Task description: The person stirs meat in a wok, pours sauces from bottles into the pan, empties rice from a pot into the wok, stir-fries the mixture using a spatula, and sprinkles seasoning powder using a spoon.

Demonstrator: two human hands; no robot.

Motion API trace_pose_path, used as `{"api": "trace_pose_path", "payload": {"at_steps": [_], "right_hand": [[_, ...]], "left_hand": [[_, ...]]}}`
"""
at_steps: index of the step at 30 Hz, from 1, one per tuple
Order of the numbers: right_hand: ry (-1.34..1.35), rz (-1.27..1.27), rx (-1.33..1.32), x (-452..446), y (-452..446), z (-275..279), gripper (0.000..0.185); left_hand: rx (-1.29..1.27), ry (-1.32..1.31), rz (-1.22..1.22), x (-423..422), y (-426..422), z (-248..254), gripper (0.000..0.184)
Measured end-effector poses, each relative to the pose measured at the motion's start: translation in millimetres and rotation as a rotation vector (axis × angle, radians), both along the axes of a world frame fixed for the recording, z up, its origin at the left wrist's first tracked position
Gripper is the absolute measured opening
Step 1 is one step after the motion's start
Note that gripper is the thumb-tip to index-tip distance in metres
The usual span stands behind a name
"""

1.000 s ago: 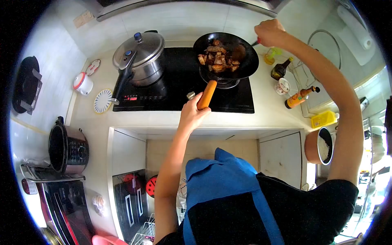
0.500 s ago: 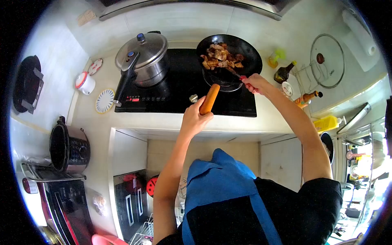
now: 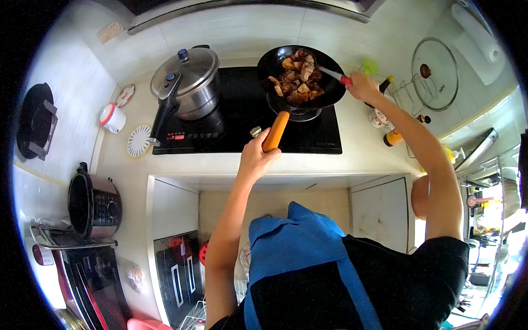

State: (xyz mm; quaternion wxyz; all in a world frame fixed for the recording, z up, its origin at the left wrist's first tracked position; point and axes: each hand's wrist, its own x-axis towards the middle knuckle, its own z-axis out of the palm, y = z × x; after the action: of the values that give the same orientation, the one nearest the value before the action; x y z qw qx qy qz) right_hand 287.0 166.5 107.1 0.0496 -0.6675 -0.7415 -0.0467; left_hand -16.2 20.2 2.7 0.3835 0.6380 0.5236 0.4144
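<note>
My left hand (image 3: 257,157) is closed around the orange-brown wooden handle (image 3: 276,131) of a black wok (image 3: 333,92). In the wok lie browned pieces of food (image 3: 301,82) that look like chopped meat. Over the wok's right rim, my right hand (image 3: 364,88) grips a spatula (image 3: 331,73) by its red handle. The spatula's metal shaft slants left into the wok, and its tip is among the pieces. Beneath the wok is the right-hand burner of a black cooktop (image 3: 236,129).
A steel pressure cooker (image 3: 195,82) stands left of the wok, its black handle toward me. Bottles, one an orange bottle (image 3: 392,137), stand by my right forearm. A glass lid (image 3: 435,74) leans at the right wall. A striped plate (image 3: 139,141) lies left.
My right hand has moved up and right, bringing the spatula from the wok's near side to its right side. The food has shifted and turned over in the wok. My left hand keeps its hold.
</note>
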Motion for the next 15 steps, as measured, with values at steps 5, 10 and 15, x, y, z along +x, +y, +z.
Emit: {"api": "trace_pose_path", "payload": {"at_steps": [5, 10, 15], "right_hand": [[-0.36, 0.173, 0.252, -30, 25, 28, 0.012], [-0.732, 0.375, 0.151, -60, 49, 11, 0.01], [-0.781, 0.523, 0.084, -25, 36, 2, 0.006]], "left_hand": [[0.0, -0.006, 0.001, 1, 2, -4, 0.062], [0.05, 0.023, 0.027, 0, 5, -14, 0.062], [-0.032, 0.018, 0.01, 1, 3, -5, 0.063]]}}
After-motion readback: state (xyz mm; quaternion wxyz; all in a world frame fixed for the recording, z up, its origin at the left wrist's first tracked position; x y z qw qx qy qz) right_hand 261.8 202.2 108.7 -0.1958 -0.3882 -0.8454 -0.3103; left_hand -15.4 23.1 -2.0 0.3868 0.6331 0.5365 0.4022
